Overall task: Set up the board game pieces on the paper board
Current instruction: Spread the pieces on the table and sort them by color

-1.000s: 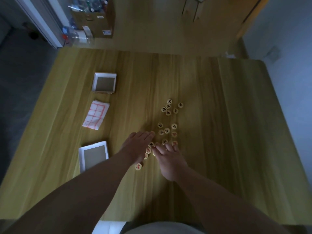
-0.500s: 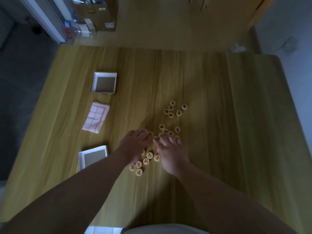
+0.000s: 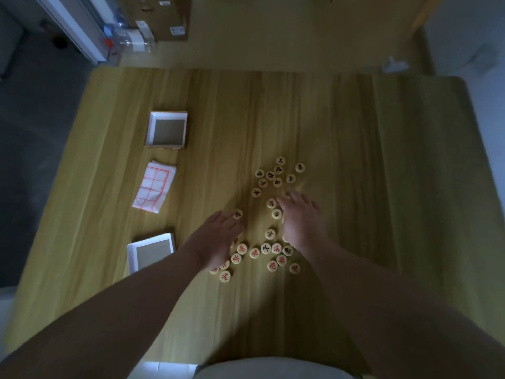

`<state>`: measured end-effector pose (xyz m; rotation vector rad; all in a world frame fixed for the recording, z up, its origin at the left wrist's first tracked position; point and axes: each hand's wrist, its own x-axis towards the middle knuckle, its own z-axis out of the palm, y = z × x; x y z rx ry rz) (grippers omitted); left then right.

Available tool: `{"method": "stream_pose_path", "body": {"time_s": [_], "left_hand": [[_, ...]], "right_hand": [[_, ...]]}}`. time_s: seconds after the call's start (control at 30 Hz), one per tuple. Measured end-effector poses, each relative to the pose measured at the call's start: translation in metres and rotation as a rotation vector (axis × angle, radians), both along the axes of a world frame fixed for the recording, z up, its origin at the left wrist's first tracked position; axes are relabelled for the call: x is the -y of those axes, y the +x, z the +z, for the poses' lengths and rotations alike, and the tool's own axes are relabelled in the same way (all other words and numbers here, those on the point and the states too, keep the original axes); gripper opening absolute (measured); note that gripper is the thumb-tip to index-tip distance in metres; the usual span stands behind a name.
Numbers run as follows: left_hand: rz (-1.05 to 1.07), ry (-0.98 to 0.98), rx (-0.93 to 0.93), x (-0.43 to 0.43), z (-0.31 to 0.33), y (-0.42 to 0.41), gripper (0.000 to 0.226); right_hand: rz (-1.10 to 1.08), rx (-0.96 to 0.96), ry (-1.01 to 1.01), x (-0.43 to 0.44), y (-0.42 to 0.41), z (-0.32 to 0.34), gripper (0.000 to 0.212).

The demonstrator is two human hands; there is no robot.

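Both hands lie palm-down over a scatter of round game pieces (image 3: 269, 233) on the wooden counter (image 3: 382, 187), and neither grips anything. The left hand (image 3: 216, 239) rests flat with its fingers (image 3: 218, 218) stretched forward and loosely together, the tips just beside a single red-marked piece (image 3: 237, 213); several red-marked pieces (image 3: 242, 248) sit along and partly under the heel of that hand. The right hand (image 3: 302, 222) is spread open over the middle of the scatter, its fingers pointing away from the body and blurred, with black-marked pieces touching its left edge. Farther out lies a loose cluster of black-marked pieces (image 3: 277, 173), apart from both hands. Nearer the body, between the two forearms, red and black pieces lie mixed in a rough row. The paper board (image 3: 153, 188), white with a red grid, lies folded on the counter well to the left of the pieces, with no piece on it. Beyond it stands an open shallow box half (image 3: 167, 129), and nearer the body, beside the left forearm, a second box half (image 3: 150, 251). A cardboard carton (image 3: 164, 17) stands on the floor past the counter.
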<state>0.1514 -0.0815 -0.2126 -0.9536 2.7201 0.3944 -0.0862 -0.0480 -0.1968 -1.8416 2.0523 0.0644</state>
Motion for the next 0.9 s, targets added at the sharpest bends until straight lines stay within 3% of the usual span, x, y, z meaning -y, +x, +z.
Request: {"method": "stream_pose_path", "body": {"time_s": [0.27, 0.43, 0.57, 0.9], "left_hand": [[-0.056, 0.003, -0.092, 0.008, -0.004, -0.031, 0.059], [-0.133, -0.014, -0.088, -0.001, -0.009, -0.042, 0.044], [-0.017, -0.054, -0.067, -0.010, -0.011, -0.055, 0.045], [0.197, -0.111, -0.107, 0.000, -0.011, -0.072, 0.028]], "right_hand": [[0.146, 0.018, 0.060, -0.057, -0.008, -0.003, 0.054], [-0.011, 0.040, 0.087, -0.080, -0.008, -0.006, 0.059], [-0.165, 0.076, 0.018, -0.086, -0.008, -0.014, 0.043], [-0.455, 0.072, 0.017, -0.077, -0.019, -0.023, 0.041]]}}
